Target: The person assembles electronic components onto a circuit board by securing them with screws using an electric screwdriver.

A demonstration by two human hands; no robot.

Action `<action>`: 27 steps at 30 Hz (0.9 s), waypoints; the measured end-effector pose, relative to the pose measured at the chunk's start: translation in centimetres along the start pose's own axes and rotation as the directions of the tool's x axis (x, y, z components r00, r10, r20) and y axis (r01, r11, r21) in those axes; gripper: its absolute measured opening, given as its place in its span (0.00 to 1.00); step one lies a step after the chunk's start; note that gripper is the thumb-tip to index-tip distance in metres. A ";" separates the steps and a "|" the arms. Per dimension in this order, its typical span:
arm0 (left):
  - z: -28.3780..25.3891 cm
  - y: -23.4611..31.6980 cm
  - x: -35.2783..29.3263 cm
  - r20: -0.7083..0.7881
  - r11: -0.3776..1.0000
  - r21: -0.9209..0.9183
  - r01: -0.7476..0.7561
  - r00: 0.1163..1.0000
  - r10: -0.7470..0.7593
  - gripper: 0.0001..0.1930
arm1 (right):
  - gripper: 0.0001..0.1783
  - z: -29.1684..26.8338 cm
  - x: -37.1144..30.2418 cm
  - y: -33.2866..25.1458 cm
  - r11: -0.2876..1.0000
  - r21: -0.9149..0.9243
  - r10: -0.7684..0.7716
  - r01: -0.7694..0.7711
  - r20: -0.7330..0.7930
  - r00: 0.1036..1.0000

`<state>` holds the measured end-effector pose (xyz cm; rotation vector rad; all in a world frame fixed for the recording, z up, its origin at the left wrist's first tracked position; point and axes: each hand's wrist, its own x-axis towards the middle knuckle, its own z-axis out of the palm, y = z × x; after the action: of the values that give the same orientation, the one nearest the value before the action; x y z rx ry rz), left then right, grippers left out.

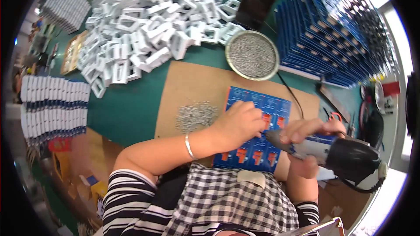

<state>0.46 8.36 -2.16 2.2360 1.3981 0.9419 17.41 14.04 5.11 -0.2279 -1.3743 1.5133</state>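
A flat blue board with small orange parts [253, 126] lay on a brown cardboard sheet [192, 91], close in front of the person. The left hand [238, 124] rested on top of the blue board, fingers curled down and pressing near one orange part. The right hand [313, 137] was wrapped tight around a grey and black electric screwdriver [332, 150]. Its tip touched the board just beside the left fingers. The tool came in from the right, and its black cord hung off the near right side.

A small pile of tiny silver screws [197, 116] sat on the cardboard, just left of the left hand. A round metal dish full of screws [252, 55] stood farther away, at the far edge of the cardboard. A thin black wire ran from near the dish past the right edge of the board.

Far behind, a big heap of white plastic frames [148, 22] covered the green table [127, 105]. To the far right stood a long leaning row of blue boards [328, 39]. At the left edge lay a row of stacked white and blue pieces [52, 107].

Bare green table showed to the left of the cardboard. The right side was tight, with the tool, the wire and small hand tools near the table edge.
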 end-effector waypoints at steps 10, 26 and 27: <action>1.4 0.0 0.4 -0.008 1.000 -0.021 -0.012 1.000 0.012 0.06 | 0.31 -0.2 0.2 0.4 0.988 -0.156 0.031 0.001 0.203 0.979; 0.4 0.3 -0.5 0.021 1.000 0.006 0.011 1.000 -0.011 0.09 | 0.34 -2.2 1.2 1.8 0.993 0.042 -0.111 0.108 0.066 0.992; 0.2 0.3 -0.7 0.003 1.000 -0.012 -0.018 1.000 0.018 0.09 | 0.34 -2.6 1.2 1.8 0.988 0.114 -0.105 0.107 -0.024 0.994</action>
<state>0.57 7.66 -2.40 2.2446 1.3697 0.9502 17.76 16.94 3.39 -0.0946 -1.2605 1.4922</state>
